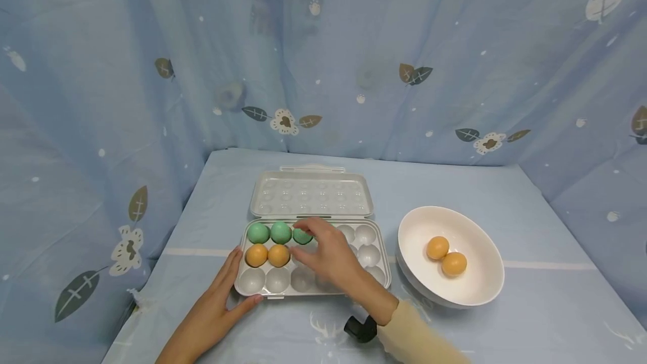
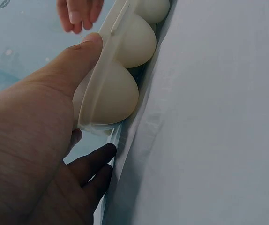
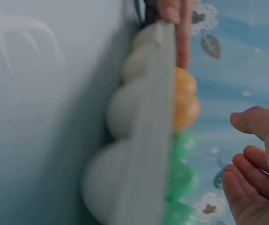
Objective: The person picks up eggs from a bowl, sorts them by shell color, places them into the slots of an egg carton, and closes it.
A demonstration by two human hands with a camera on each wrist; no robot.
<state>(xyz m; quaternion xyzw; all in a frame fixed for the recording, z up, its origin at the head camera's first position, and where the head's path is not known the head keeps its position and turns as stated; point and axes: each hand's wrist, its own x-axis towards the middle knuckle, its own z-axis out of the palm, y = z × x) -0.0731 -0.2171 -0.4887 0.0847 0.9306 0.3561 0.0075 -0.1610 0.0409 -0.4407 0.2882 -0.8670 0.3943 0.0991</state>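
A pale plastic egg box point(image 1: 277, 281) lies on the table with its lid folded open at the back. My left hand point(image 1: 214, 303) holds its near left corner, thumb on the front edge and fingers along the left side. Green balls point(image 1: 281, 232) sit in the back row, with two orange balls point(image 1: 279, 255) in the middle row at the left. Over the middle of the box hovers my right hand point(image 1: 328, 249). Its thumb and fingers point(image 3: 251, 178) are apart and hold nothing. It hides some of the cups and part of a green ball.
To the right of the box stands a white bowl point(image 1: 480, 240) with two orange balls point(image 1: 454, 264) inside. A black device point(image 1: 361, 329) shows at my right wrist. Blue patterned cloth point(image 1: 343, 60) hangs behind the table and at its sides.
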